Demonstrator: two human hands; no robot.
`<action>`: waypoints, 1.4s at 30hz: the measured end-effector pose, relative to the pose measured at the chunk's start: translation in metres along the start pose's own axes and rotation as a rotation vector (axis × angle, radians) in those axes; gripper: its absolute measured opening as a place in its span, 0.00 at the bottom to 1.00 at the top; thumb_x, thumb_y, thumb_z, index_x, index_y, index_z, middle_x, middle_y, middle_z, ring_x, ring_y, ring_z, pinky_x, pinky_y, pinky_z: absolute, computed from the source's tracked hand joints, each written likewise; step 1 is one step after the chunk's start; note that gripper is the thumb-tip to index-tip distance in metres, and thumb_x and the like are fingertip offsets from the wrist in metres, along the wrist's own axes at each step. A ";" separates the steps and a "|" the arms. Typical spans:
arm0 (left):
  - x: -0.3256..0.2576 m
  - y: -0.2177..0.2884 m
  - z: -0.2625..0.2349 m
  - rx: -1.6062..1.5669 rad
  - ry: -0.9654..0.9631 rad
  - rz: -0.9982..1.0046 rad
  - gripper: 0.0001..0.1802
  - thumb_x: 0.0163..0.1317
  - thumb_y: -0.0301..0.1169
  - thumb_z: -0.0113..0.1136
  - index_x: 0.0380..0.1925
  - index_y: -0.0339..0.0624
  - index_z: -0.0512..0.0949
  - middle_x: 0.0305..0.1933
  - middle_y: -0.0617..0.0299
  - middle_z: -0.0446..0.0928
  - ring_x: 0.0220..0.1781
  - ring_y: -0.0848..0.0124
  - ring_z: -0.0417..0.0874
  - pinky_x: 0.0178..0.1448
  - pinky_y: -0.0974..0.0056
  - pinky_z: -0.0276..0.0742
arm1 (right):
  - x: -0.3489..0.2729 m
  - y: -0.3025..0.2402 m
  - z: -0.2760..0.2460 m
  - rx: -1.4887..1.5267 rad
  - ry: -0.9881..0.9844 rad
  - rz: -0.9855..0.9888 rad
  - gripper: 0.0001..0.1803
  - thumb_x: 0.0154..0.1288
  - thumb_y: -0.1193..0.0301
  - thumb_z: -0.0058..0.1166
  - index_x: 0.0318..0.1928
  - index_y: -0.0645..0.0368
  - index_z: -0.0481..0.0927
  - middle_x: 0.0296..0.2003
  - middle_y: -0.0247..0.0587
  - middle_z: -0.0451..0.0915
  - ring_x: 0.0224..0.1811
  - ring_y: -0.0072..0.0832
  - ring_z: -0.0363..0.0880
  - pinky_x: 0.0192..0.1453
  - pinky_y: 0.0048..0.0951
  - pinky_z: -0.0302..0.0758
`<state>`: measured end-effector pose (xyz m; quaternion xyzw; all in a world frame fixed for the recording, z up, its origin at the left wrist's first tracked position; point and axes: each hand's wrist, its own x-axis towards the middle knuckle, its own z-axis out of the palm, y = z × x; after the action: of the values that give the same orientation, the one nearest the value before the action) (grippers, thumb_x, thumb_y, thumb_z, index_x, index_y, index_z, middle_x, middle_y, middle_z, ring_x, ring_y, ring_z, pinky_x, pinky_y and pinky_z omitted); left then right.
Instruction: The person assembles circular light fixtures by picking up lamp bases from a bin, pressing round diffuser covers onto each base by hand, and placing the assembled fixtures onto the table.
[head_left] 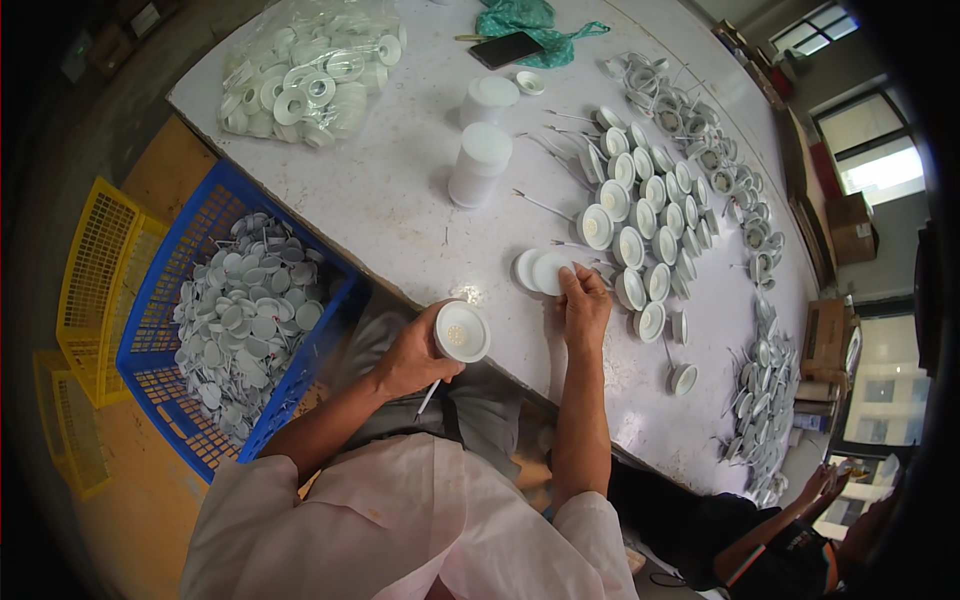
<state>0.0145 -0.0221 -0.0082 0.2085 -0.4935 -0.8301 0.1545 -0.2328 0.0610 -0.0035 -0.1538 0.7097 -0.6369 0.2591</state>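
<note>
My left hand (pixel 408 362) is closed round a white LED downlight housing (pixel 463 333), its open face up. Small yellowish LEDs show in its middle and a short white cable hangs below. My right hand (pixel 584 306) pinches the edge of a round white diffuser disc (pixel 551 273) between thumb and fingers, low over the table. Another white disc (pixel 524 268) lies beside it, partly covered. Further back stand two stacks of white discs (pixel 481 165). Several rows of downlights (pixel 630 246) with cables spread to the right of my right hand.
A blue crate (pixel 190 437) full of downlights stands left of the table (pixel 400 215), near yellow crates (pixel 100 265). A plastic bag of white rings (pixel 310 85), a phone (pixel 506 50) and green cloth (pixel 545 28) lie far back. Another person (pixel 770 545) works at the lower right.
</note>
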 end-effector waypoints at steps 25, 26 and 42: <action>0.001 0.001 0.000 0.015 0.015 -0.015 0.38 0.51 0.14 0.59 0.64 0.37 0.58 0.43 0.56 0.77 0.35 0.75 0.79 0.32 0.70 0.77 | -0.014 0.001 -0.011 0.139 0.109 0.086 0.15 0.66 0.72 0.56 0.52 0.62 0.78 0.26 0.30 0.76 0.21 0.14 0.69 0.22 0.15 0.65; 0.002 0.001 0.000 0.026 0.011 -0.024 0.40 0.50 0.12 0.58 0.65 0.37 0.57 0.45 0.53 0.78 0.36 0.74 0.79 0.32 0.71 0.76 | -0.018 0.003 -0.014 0.237 0.091 0.099 0.16 0.66 0.73 0.55 0.53 0.62 0.76 0.28 0.30 0.78 0.22 0.13 0.69 0.22 0.14 0.64; 0.025 0.006 0.011 0.205 0.009 0.035 0.40 0.50 0.12 0.59 0.65 0.39 0.58 0.46 0.60 0.74 0.36 0.75 0.79 0.33 0.70 0.78 | -0.083 0.002 0.016 0.261 -0.125 0.203 0.06 0.64 0.71 0.59 0.31 0.57 0.77 0.23 0.30 0.77 0.19 0.15 0.68 0.23 0.17 0.65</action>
<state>-0.0122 -0.0282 -0.0027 0.2185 -0.5788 -0.7714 0.1490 -0.1561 0.0936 0.0073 -0.0858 0.6155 -0.6832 0.3835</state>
